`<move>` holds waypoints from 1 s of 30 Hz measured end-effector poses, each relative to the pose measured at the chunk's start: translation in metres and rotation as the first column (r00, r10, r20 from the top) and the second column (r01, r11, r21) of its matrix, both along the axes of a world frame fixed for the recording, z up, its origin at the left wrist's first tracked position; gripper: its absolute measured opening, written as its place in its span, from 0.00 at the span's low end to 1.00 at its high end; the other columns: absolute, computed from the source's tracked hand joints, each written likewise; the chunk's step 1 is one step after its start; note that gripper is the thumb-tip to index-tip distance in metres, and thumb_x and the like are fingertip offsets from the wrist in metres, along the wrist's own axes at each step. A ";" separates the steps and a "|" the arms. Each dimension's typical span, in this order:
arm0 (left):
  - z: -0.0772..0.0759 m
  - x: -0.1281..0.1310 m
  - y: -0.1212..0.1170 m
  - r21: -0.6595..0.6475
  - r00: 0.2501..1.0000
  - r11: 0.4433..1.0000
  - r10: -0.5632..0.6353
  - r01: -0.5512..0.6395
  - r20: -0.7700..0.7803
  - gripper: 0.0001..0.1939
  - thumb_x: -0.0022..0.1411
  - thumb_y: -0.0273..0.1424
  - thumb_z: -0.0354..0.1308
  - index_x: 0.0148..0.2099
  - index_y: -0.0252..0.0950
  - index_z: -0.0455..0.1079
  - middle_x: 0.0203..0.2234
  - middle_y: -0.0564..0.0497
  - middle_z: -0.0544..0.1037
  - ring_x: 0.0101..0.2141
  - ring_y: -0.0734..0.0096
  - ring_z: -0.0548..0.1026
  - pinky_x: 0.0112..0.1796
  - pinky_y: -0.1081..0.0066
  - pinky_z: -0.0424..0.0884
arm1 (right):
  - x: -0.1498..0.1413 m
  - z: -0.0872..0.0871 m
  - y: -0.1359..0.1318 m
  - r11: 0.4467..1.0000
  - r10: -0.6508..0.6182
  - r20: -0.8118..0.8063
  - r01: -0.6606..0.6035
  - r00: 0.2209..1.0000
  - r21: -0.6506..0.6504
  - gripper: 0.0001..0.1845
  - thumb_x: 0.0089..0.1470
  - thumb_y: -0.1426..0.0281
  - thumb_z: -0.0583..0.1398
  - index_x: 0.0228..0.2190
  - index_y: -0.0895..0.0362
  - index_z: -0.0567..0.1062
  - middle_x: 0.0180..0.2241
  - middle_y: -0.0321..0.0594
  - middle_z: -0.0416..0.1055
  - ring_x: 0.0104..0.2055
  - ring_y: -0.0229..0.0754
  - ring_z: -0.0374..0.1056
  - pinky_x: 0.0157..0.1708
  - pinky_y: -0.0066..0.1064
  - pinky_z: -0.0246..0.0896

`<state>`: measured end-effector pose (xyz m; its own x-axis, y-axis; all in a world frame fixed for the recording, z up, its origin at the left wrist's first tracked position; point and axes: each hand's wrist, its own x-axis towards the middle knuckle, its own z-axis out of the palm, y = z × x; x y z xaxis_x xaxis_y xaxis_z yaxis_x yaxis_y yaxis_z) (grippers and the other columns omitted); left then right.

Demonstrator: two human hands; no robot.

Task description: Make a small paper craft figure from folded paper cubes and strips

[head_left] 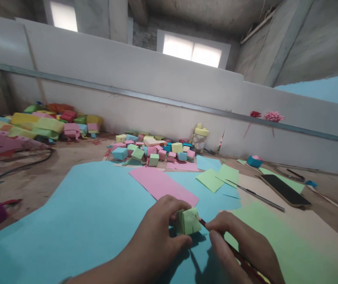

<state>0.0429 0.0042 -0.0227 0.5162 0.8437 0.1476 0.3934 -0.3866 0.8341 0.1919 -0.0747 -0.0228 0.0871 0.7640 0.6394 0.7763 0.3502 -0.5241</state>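
Observation:
My left hand (pixel 160 232) is closed around a small light-green paper box (pixel 191 221), with the thumb below it and the fingers above and behind. Dark marks show on the face of the box turned towards my right hand. In my right hand (pixel 243 244) is a dark red pencil (pixel 236 254), gripped near its point. The tip touches or nearly touches that face. Both hands are low over a large blue paper sheet (pixel 98 213). A pink paper strip (pixel 163 183) lies just beyond my left hand.
Several small paper boxes (pixel 153 159) are piled by the wall, near a yellow-lidded jar (pixel 200 138). Larger coloured paper pieces (pixel 49 125) and a pink glue gun (pixel 6 144) are at the left. A craft knife (pixel 258 195), phone (pixel 284 189) and green sheets (pixel 293 244) lie rightward.

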 end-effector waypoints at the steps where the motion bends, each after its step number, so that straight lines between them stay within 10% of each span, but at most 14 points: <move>1: 0.000 0.000 0.000 -0.002 1.000 1.000 -0.002 0.002 0.001 0.20 0.39 0.22 0.57 0.39 0.38 0.70 0.36 0.52 0.70 0.37 0.67 0.67 0.40 0.69 0.64 | 0.000 0.000 0.000 1.000 0.000 -0.007 0.000 1.000 -0.007 0.07 0.52 0.70 0.54 0.24 0.54 0.68 0.20 0.31 0.62 0.21 0.33 0.61 0.16 0.22 0.49; 30: 0.001 0.000 0.001 0.019 0.999 0.999 -0.027 0.027 0.024 0.23 0.40 0.20 0.56 0.42 0.39 0.71 0.36 0.51 0.71 0.38 0.67 0.68 0.41 0.70 0.65 | 0.004 -0.007 0.007 0.996 0.083 0.083 -0.084 0.993 0.010 0.05 0.52 0.71 0.53 0.26 0.54 0.69 0.21 0.32 0.66 0.19 0.32 0.60 0.18 0.23 0.51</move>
<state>0.0431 0.0055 -0.0220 0.5347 0.8265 0.1759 0.3629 -0.4126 0.8355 0.1963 -0.0678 -0.0302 -0.0302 0.7575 0.6521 0.7841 0.4226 -0.4545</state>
